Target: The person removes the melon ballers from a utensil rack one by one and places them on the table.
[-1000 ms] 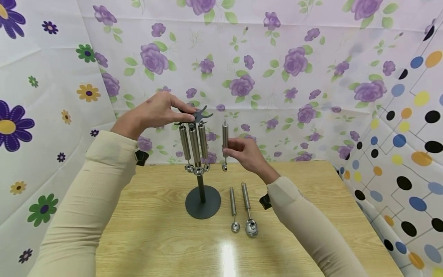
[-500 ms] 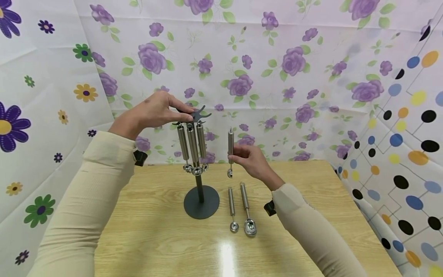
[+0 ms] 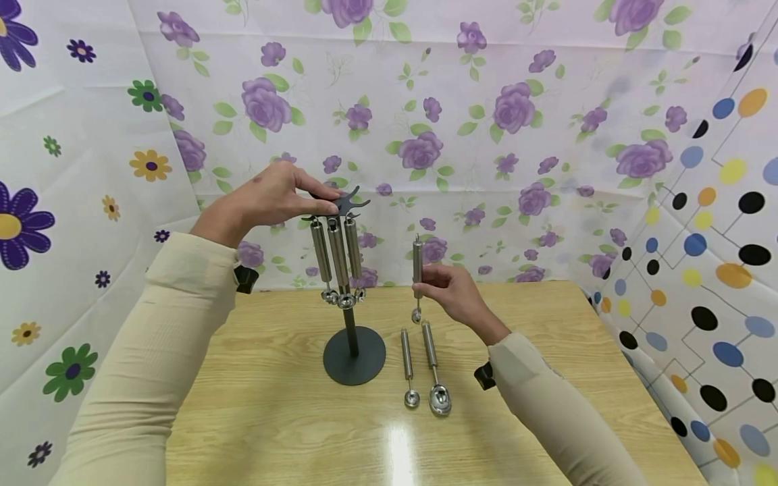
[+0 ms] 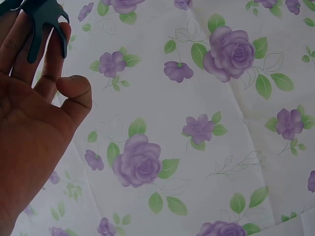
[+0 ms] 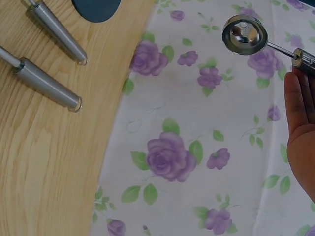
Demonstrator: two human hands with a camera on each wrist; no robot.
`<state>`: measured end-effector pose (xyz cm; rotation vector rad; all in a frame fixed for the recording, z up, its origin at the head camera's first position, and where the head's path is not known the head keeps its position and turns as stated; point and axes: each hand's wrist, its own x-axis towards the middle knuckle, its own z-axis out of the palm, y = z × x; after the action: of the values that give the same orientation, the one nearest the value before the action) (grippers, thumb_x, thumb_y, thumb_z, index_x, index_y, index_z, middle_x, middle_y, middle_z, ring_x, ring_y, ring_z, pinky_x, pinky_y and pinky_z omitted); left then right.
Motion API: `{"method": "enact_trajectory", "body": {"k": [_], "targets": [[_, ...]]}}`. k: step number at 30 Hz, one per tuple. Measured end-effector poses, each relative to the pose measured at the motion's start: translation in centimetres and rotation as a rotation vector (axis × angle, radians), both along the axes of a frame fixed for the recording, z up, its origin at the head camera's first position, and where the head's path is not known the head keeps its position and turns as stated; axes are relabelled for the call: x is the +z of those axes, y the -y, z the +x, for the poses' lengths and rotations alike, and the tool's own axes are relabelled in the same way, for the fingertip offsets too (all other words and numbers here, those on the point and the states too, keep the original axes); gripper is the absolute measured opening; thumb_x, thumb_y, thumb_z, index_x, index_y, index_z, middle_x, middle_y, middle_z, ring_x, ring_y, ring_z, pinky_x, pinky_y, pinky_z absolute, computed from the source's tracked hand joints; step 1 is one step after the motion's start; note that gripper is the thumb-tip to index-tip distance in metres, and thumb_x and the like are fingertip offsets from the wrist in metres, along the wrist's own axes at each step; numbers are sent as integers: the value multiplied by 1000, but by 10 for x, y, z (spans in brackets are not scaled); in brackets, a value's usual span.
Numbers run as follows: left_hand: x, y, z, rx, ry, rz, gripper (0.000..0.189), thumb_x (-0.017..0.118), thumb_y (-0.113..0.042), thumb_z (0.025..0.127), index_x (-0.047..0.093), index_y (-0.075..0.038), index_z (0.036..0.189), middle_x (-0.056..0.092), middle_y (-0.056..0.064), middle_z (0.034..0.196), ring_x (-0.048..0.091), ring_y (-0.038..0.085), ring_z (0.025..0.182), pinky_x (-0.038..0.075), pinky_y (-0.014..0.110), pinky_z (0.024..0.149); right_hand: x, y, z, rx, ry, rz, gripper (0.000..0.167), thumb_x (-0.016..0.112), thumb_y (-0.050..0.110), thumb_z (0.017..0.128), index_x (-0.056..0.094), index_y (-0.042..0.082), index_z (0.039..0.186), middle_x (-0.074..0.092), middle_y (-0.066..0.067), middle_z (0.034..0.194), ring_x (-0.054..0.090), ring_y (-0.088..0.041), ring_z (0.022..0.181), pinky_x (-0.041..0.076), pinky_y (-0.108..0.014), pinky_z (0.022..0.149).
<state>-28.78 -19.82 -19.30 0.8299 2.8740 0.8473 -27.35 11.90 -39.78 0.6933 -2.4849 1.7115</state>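
My left hand (image 3: 276,192) pinches the hooked top (image 3: 349,204) of a dark metal utensil stand (image 3: 354,374). In the left wrist view, the stand's prongs (image 4: 35,42) overlap the fingers. Several steel-handled scoops (image 3: 338,260) hang from the hooks below that hand. To the right of the stand, my right hand (image 3: 452,291) grips a melon baller (image 3: 417,260) by its handle, upright with the bowl down, above the table. Its round shiny bowl (image 5: 244,35) shows in the right wrist view, where most of the handle is out of frame.
A second melon baller (image 3: 408,361) and a larger oval scoop (image 3: 440,398) lie side by side on the wooden table (image 3: 273,418), right of the stand's round base. Flowered cloth (image 3: 474,135) hangs behind the table, with dotted cloth (image 3: 711,270) at the right.
My right hand has moved right and down with the melon baller, away from the stand. The left hand has kept its hold on the stand's top.
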Motion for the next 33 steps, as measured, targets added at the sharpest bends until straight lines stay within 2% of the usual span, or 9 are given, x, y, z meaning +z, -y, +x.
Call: {"method": "enact_trajectory", "body": {"k": [2,5,9,13,21,25,27,31,33], "targets": [[0,0,0,-1,-2,1,29,72,-24,95,75,-13,121,64,9,133,58,22,114,40,40,78,-2,-3,1,-9,9,1,26,73,15,94,72,3,117,73,-9,103,70,-21,91,55,-43,84],[0,0,0,-2,-9,0,28,72,-24,95,75,-13,121,64,9,132,60,24,104,40,40,74,-5,-6,2,-20,14,1,27,73,16,94,72,2,117,73,-9,102,69,-20,90,55,-42,83],[-1,0,-1,-3,-11,-2,29,72,-25,95,75,-13,121,64,9,132,60,25,107,40,40,73,-10,-9,3,-28,8,1,24,74,16,93,73,2,113,73,-9,99,69,-23,88,55,-35,78],[-1,0,-2,-6,-4,0,29,72,-25,95,75,-13,121,64,10,132,57,24,122,39,41,78,-16,-11,4,-34,18,6,21,75,17,93,74,4,109,73,-9,96,69,-27,86,55,-30,75],[-2,2,-2,-2,1,13,29,72,-24,95,75,-12,121,64,9,133,52,26,131,39,42,81,-26,-16,6,-49,37,32,22,75,16,92,73,2,109,73,-9,97,69,-25,86,56,-39,77],[-2,2,-2,3,-1,1,30,72,-25,95,75,-13,122,64,8,134,54,24,127,40,41,78,-34,-20,7,-58,49,31,22,76,17,92,72,2,108,71,-7,95,67,-30,86,55,-37,74],[-2,2,-2,6,-4,-4,29,72,-25,95,75,-14,122,63,8,134,59,24,114,40,40,74,-39,-22,7,-65,56,31,22,76,17,92,72,3,108,71,-7,95,67,-28,85,55,-36,74],[-3,3,-3,3,-7,-10,30,72,-27,95,74,-15,123,63,8,134,59,22,104,40,39,72,-48,-25,7,-82,78,29,23,76,17,91,72,3,109,71,-7,96,67,-21,84,55,-33,74],[-2,3,-3,1,-7,-11,30,72,-26,95,74,-15,123,63,8,134,59,22,110,40,39,74,-51,-26,8,-87,85,28,24,76,17,91,71,3,110,71,-7,97,67,-20,84,55,-34,75]]}}
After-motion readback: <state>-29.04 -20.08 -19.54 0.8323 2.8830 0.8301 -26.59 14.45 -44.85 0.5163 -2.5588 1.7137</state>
